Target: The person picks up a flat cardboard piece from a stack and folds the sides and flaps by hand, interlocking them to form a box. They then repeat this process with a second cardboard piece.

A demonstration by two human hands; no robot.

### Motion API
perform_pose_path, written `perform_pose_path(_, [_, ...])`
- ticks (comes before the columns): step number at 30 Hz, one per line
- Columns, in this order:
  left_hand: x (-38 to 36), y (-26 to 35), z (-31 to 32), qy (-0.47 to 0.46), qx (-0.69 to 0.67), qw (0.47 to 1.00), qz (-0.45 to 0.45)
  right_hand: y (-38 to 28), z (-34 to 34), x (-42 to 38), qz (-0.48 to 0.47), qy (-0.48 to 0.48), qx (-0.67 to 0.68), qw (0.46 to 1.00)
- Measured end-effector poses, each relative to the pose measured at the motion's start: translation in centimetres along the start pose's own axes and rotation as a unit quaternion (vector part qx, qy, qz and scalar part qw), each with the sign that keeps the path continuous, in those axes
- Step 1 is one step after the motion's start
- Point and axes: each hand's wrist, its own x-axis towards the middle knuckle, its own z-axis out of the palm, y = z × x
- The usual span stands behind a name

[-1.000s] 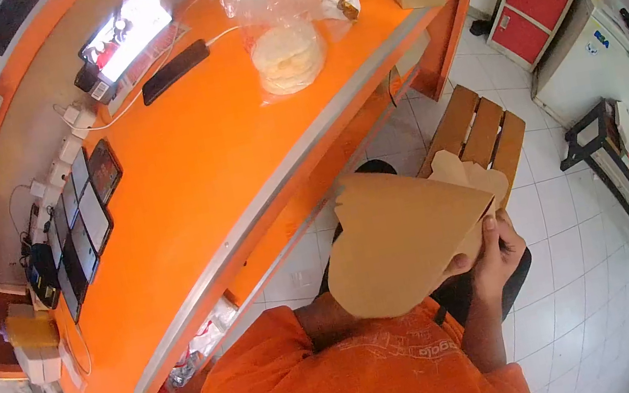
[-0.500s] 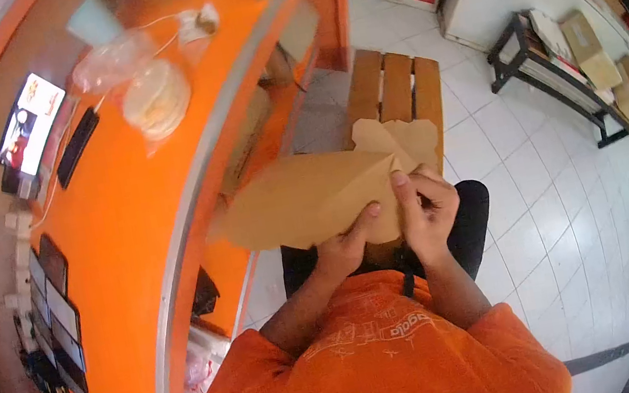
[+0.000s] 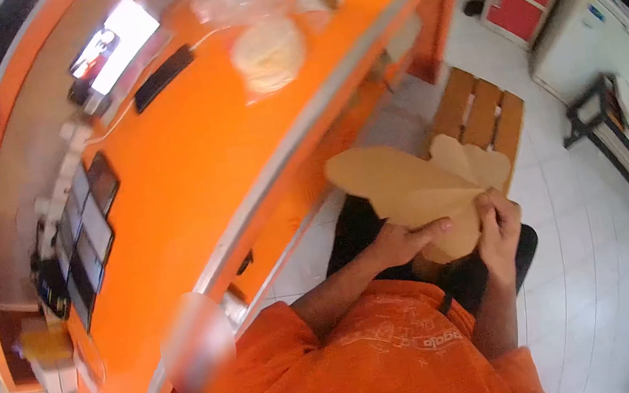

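A brown paperboard box blank (image 3: pixel 435 188) with rounded flaps is held over my lap, creased and partly folded. My left hand (image 3: pixel 415 239) grips its lower edge, thumb lying on top and fingers hidden beneath. At the right side, my right hand (image 3: pixel 498 227) pinches the board near where the creases meet. One long flap points left toward the desk; scalloped flaps spread over the wooden bench behind.
An orange desk (image 3: pixel 185 177) stands at left, bearing a screen (image 3: pixel 123 41), a black bar (image 3: pixel 165 78), several phones or tablets (image 3: pixel 88 224) and a round clear-wrapped stack (image 3: pixel 268 55). A slatted wooden bench (image 3: pixel 477 113) is ahead. A blurred pale-and-red shape (image 3: pixel 197 343) overlaps the desk's near edge.
The view has swung left, so desk and hands appear farther right. Both hands keep hold of the box blank, whose long flap now looks narrower. A blurred shape has appeared at lower left.
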Motion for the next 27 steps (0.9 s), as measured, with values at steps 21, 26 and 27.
perform_pose_path(21, [1.4, 5.0, -5.4, -0.233, 0.005, 0.966, -0.108, -2.6, 0.1, 1.7, -0.187, -0.123, -0.071, 0.972])
perform_pose_path(26, [1.0, 5.3, -6.7, -0.284, -0.010, 0.945, -0.164, -2.1, 0.7, 0.6, -0.173, -0.159, -0.017, 0.972])
perform_pose_path(27, [1.0, 5.4, -6.9, -0.297, -0.003, 0.938, -0.175, -2.1, 1.0, 0.2, -0.154, -0.166, 0.007, 0.974])
